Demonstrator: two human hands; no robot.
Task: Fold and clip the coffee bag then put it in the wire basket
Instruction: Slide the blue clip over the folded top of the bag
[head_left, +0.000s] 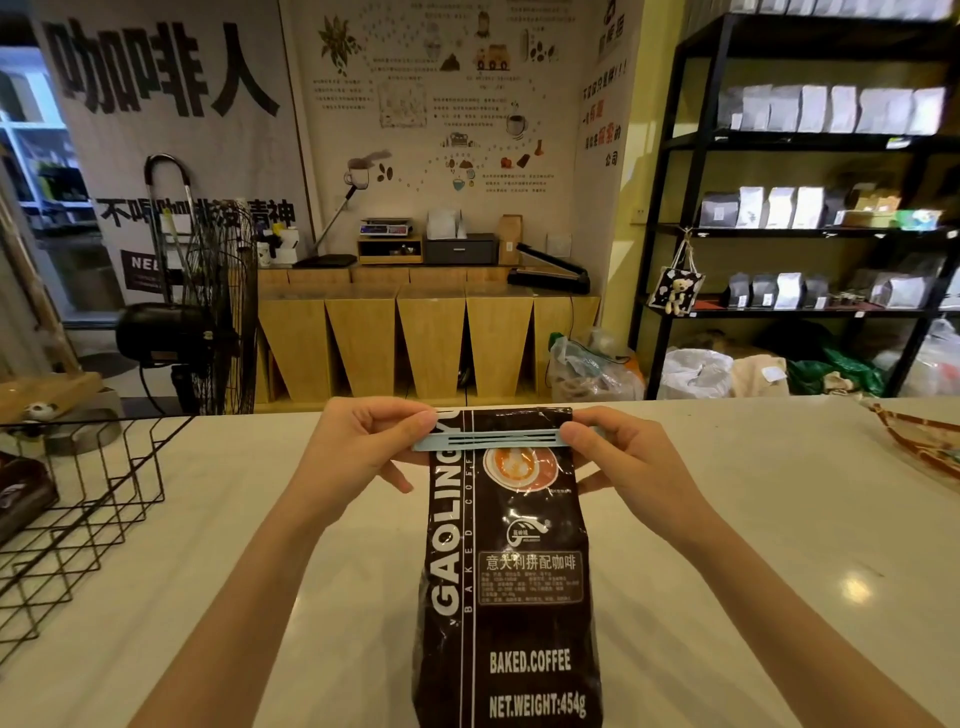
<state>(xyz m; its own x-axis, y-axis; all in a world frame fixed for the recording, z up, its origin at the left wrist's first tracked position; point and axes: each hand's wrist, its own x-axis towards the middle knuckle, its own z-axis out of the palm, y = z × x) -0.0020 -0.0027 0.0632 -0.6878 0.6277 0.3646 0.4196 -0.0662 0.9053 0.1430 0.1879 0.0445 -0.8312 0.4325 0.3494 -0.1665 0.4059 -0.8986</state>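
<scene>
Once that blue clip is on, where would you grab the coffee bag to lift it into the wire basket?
Probably around the coffee bag's middle, below the blue clip, coming from its right side: the wire basket sits to the left, and the body is narrow enough to wrap.

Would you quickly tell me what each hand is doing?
Left hand: closed on the clip.
Right hand: closed on the clip's other end.

Pretty sure we're standing in a coffee shop or roastery store. We see black metal shelving (810, 145) stacked with rows of white and dark sealed coffee pouches (779, 207), a big illustrated coffee poster (447, 93) on the wall, a small digital scale (385, 227), and a black heat sealer (549, 275) on the wooden cabinets (431, 338).
</scene>
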